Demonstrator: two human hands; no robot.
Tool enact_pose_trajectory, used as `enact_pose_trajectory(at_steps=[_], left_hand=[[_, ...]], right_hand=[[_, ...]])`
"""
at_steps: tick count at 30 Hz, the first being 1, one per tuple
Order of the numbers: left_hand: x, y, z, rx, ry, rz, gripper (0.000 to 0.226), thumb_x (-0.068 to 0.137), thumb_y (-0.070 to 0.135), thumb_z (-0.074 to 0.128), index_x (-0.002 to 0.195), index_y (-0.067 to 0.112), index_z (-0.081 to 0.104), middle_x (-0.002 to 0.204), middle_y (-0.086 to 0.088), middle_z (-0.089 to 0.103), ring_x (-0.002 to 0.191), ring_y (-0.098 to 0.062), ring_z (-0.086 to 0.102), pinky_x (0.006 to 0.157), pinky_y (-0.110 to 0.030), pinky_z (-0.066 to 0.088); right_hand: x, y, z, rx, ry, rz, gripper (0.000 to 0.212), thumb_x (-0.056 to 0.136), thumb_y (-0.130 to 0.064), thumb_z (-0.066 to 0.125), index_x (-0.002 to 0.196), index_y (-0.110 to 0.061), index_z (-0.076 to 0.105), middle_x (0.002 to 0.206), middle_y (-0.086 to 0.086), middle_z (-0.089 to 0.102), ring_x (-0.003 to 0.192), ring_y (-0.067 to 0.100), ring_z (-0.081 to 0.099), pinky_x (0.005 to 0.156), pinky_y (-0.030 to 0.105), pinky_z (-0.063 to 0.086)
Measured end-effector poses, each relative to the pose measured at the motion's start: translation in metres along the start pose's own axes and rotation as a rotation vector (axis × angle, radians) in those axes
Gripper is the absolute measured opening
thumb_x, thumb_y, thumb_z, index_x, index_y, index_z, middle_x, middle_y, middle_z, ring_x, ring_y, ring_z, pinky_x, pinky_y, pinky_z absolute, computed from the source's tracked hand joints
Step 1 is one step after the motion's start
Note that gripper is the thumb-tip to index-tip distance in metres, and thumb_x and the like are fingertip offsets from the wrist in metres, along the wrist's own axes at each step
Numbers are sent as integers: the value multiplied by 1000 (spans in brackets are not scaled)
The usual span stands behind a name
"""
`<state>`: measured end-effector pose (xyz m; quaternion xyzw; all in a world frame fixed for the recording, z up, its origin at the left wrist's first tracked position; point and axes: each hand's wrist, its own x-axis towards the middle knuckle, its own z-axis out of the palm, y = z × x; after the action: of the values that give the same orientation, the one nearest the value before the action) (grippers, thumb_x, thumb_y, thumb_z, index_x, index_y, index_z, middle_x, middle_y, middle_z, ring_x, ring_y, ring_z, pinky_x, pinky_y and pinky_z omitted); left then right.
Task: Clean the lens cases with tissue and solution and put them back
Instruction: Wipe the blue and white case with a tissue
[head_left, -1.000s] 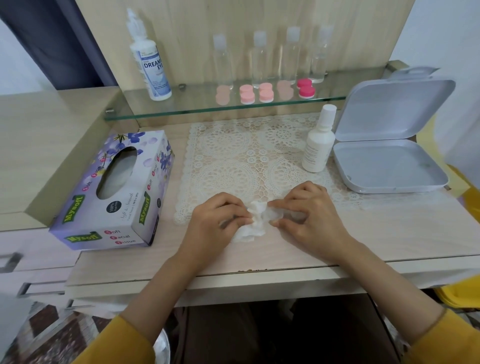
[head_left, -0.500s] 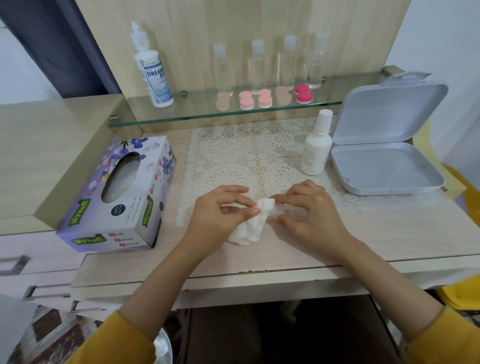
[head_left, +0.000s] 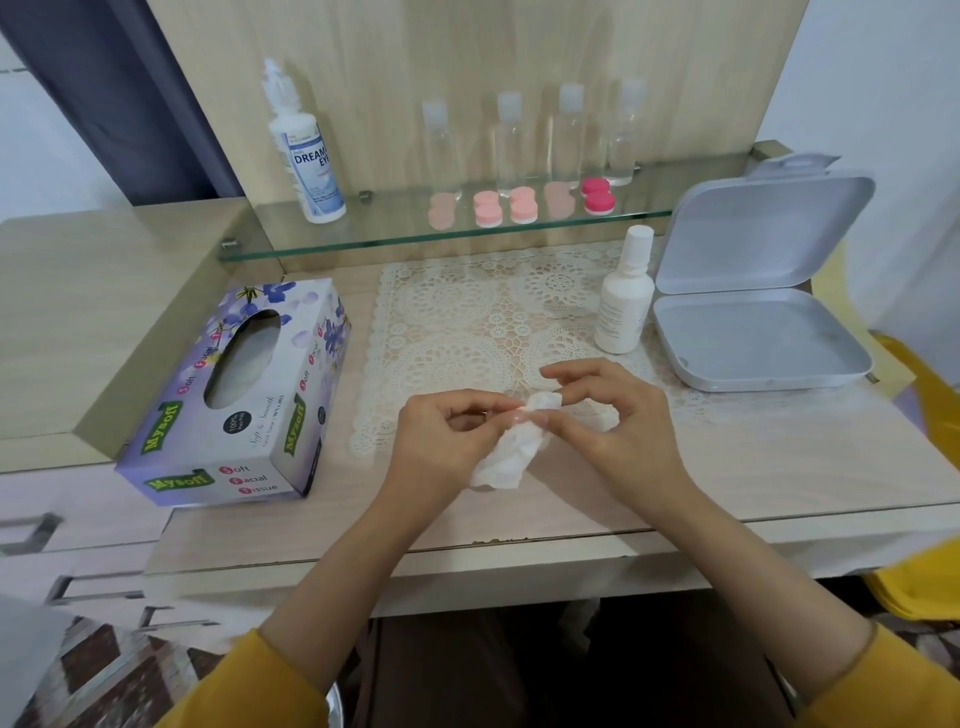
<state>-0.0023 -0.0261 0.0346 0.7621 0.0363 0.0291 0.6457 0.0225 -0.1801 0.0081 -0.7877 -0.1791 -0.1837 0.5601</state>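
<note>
While both hands meet over the lace mat's (head_left: 457, 322) front edge, left hand (head_left: 441, 441) pinches the crumpled tissue (head_left: 511, 452) and right hand (head_left: 618, 421) pinches its top end, fingers curled. Possibly something is wrapped inside; hidden. Lens cases (head_left: 522, 205) sit in a row on the glass shelf (head_left: 363, 236). Solution bottle (head_left: 623, 301) stands upright beside the open grey box (head_left: 763, 338).

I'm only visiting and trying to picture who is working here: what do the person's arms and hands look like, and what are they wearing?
Both hands are bare, with no gloves. The left hand and right hand show no watch or bracelet at the wrists. The forearms are uncovered. The left sleeve and right sleeve are mustard yellow and end near the elbows.
</note>
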Motion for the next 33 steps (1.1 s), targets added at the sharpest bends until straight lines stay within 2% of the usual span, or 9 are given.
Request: enact_pose_trajectory(at_steps=[4,8,11,13,18,23,27,30,33], left_hand=[[1,-2,-4,-71,11,60,12,76,8,69,78,20,71,73,9,72,73,-6,68,66,-15,52],[4,-5,-9,-51,49,90,18,76,9,70,76,26,71,75,9,72,77,-9,68,74,-19,53],[5,-5,-10,-37,40,98,19,75,8,71,75,26,71,73,4,71,73,-12,67,74,-23,54],[4,-4,-6,-45,11,92,20,74,5,72,77,25,71,73,1,70,71,-14,66,74,-24,54],[1,-8,5,-79,-24,79,24,70,3,74,86,20,69,82,-3,69,70,-10,65,74,-25,55],[-1,-10,3,-82,-26,89,23,70,2,74,84,20,69,80,0,71,72,-13,67,71,-20,54],[-1,-10,1,-114,-48,75,21,70,3,73,85,18,70,76,3,72,72,-11,68,69,-18,53],[-2,-12,2,-130,-65,59,18,71,4,72,85,16,69,73,2,72,72,-13,69,72,-20,54],[-1,-13,2,-173,-86,34,17,73,0,69,85,12,69,70,-1,72,72,-18,69,70,-19,54]], right_hand=[[3,-2,-14,4,24,34,12,67,-27,68,73,-18,65,85,-17,67,85,-1,61,81,11,41],[9,-1,-32,-117,105,-19,6,69,-17,66,73,-19,62,69,-21,60,69,-10,57,68,3,39],[15,4,-40,-332,185,-173,6,70,-12,67,74,-7,66,67,-4,62,66,4,54,65,18,43],[18,5,-37,-421,195,-270,5,72,-10,67,73,-6,65,68,1,63,67,7,52,68,24,40],[11,2,-13,-475,89,-497,10,75,-16,61,74,-6,64,66,2,61,70,12,46,75,22,32],[8,12,-16,-470,-27,-532,18,82,-25,63,75,-11,72,80,6,63,79,18,50,76,29,39],[7,19,-21,-474,-127,-503,17,81,-25,62,89,-16,74,101,9,65,96,17,55,96,43,40],[5,27,-20,-482,-156,-522,20,80,-24,60,91,-15,73,91,6,68,88,10,57,100,50,36],[4,32,-17,-484,-141,-531,20,79,-21,58,88,-13,74,79,5,67,78,10,55,100,45,35]])
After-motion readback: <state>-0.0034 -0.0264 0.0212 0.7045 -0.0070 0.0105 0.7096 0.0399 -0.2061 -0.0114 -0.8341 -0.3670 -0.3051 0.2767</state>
